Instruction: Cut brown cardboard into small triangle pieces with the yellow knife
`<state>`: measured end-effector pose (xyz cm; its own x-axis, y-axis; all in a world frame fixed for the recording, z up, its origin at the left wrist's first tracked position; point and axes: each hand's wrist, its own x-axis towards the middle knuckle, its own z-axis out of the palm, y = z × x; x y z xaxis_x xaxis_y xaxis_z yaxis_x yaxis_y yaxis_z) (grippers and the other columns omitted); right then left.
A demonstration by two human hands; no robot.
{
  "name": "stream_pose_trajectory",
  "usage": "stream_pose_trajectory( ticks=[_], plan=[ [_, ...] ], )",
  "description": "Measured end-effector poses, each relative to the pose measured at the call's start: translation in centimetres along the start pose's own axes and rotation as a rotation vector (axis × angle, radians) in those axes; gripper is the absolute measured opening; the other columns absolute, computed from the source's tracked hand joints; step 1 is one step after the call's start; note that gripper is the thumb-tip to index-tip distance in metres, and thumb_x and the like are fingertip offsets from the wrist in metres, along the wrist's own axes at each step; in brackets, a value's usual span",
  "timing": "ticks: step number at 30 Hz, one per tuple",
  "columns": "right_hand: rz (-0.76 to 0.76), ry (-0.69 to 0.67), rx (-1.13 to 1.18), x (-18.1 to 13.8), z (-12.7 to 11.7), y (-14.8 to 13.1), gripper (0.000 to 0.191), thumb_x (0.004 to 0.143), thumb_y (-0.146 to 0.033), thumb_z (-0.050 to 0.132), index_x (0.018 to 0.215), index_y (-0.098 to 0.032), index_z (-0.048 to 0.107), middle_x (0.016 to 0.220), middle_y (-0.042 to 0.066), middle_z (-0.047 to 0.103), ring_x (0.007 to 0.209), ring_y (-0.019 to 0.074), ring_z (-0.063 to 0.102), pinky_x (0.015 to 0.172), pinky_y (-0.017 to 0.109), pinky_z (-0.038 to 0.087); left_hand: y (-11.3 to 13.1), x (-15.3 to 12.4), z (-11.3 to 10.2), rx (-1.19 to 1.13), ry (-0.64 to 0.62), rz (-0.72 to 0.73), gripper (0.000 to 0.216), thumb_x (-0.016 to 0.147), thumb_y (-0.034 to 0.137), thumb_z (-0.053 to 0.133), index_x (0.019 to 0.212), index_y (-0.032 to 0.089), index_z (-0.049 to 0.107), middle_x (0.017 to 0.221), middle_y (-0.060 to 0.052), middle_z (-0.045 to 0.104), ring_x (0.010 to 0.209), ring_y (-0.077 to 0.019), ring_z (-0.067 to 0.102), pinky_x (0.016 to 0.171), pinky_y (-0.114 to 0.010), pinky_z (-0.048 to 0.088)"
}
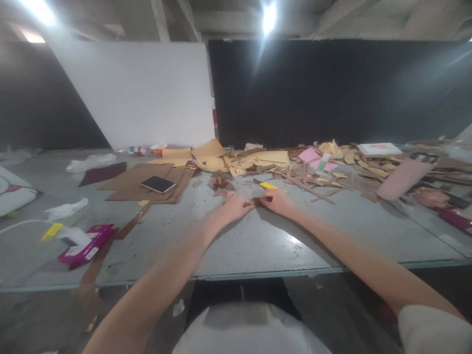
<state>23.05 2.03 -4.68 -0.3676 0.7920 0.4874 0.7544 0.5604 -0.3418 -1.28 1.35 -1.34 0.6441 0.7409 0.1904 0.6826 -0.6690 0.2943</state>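
My left hand (pixel 238 206) and my right hand (pixel 278 202) meet over the middle of the grey tabletop. Their fingertips are pinched together on a small brown piece (pixel 257 202), mostly hidden by the fingers, so its material is unclear. Just beyond my right hand lies a yellow cutter knife (pixel 268 185) with a dark end. Crumpled brown scraps (pixel 220 182) are heaped past my left hand.
To the left, a phone (pixel 158 184) rests on stacked brown sheets (pixel 121 189), with a purple wipes pack (pixel 98 241) nearer me. Tan offcuts (pixel 271 158) and brown strips (pixel 304 179) litter the back. A pink tumbler (pixel 403 177) lies at right.
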Motion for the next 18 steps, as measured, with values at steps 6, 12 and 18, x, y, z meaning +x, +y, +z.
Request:
stream_pose_trajectory(
  ticks=[6, 12, 18],
  plan=[
    [-0.256, -0.08, -0.093, -0.1, -0.6, -0.4, 0.02, 0.1, -0.017, 0.069, 0.087, -0.021, 0.083, 0.079, 0.004, 0.074, 0.078, 0.0183, 0.066, 0.075, 0.028, 0.045, -0.1, 0.2, 0.2, -0.01, 0.005, -0.007, 0.025, 0.106, 0.035, 0.068, 0.094, 0.022, 0.086, 0.081, -0.005, 0.08, 0.081, -0.0232, 0.071, 0.09, -0.038, 0.039],
    [-0.376, -0.173, -0.211, -0.1, -1.4, -1.2, 0.026, 0.103, -0.016, 0.065, 0.08, -0.018, 0.077, 0.078, 0.004, 0.069, 0.075, 0.0176, 0.06, 0.078, 0.031, 0.042, -0.3, 0.5, 0.9, -0.03, 0.062, -0.113, 0.03, 0.101, 0.037, 0.076, 0.125, 0.018, 0.077, 0.093, -0.008, 0.081, 0.096, -0.0275, 0.075, 0.098, -0.04, 0.044],
    [-0.354, -0.189, -0.16, -0.1, -1.0, -1.6, 0.023, 0.101, -0.014, 0.066, 0.082, -0.019, 0.078, 0.079, 0.005, 0.071, 0.078, 0.0191, 0.063, 0.079, 0.031, 0.044, -0.2, 0.4, 0.7, -0.03, 0.049, -0.073, 0.031, 0.102, 0.034, 0.074, 0.13, 0.02, 0.077, 0.105, -0.01, 0.083, 0.106, -0.03, 0.075, 0.106, -0.045, 0.042]
  ],
)
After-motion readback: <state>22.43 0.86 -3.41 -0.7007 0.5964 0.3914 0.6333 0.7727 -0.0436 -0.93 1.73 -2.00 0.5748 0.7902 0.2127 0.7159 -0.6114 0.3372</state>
